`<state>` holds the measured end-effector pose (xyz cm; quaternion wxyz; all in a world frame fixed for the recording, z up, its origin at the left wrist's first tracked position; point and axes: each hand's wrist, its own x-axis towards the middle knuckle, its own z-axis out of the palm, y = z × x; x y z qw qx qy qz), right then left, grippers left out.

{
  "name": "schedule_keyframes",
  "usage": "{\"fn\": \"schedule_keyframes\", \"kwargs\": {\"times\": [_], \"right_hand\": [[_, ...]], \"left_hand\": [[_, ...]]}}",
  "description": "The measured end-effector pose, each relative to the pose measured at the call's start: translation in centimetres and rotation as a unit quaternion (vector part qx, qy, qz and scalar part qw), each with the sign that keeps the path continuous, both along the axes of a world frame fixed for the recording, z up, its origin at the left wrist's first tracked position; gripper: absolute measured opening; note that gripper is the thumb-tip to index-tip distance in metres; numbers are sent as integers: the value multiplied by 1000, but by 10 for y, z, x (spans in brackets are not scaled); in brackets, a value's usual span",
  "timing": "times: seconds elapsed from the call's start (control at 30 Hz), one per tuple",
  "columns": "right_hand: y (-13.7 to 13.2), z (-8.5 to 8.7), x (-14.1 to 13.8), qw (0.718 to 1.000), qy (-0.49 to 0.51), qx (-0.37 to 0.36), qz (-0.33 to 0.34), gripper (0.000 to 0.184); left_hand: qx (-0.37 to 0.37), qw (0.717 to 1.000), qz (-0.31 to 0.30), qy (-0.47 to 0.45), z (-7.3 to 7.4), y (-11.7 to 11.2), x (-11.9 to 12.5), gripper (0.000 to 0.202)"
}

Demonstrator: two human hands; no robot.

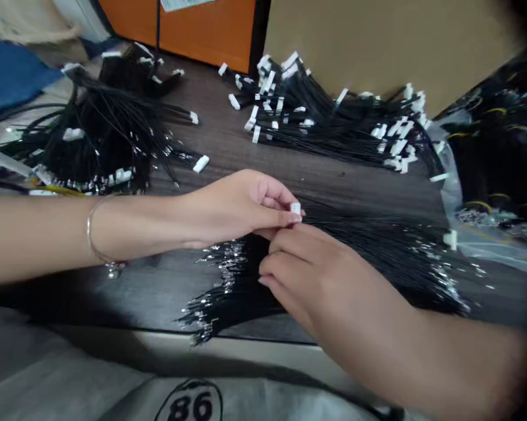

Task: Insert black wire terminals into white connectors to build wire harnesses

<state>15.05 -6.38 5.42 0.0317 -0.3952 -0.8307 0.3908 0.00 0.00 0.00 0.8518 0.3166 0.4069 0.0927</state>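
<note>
While it's tiny, the white connector (295,208) is easy to spot: a boxy little plastic block, pale against all the black. It's pinched right at the thumb and forefinger tips of my left hand (241,204). My right hand (307,269) sits just under it, fingers curled in over the loose wires (377,245); can't tell what they actually grip. All this is above the dark table (228,140).

Mount: one camera on the person's head.
Facing: forward and down over the dark table (228,146) toward a cardboard box (377,41).
Nearness: close; left hand (241,204) and right hand (307,269) meet mid-frame, a small white connector (295,208) plain between the fingertips.
</note>
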Motion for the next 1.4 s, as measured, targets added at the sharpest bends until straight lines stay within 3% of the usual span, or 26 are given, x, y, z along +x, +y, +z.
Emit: {"fn": "schedule_keyframes", "kwargs": {"times": [0.13, 0.23, 0.37, 0.47, 0.67, 1.4], "right_hand": [[3, -2, 7, 987, 82, -74, -114, 14], [7, 8, 17, 965, 102, -148, -190, 13], [16, 20, 38, 941, 102, -211, -246, 5], [22, 17, 55, 933, 81, -220, -274, 9], [29, -3, 68, 952, -16, -123, -279, 12], [28, -5, 67, 945, -3, -172, -279, 14]], "left_hand": [[-16, 1000, 3, 13, 6, 0, 1, 12], [-20, 999, -12, 27, 9, 1, 2, 12], [-20, 1000, -11, 9, 9, 1, 3, 6], [-14, 1000, -6, 7, 8, 0, 1, 5], [11, 998, 4, 59, 10, -2, -2, 6], [66, 991, -47, 110, 20, 0, 4, 10]]}}
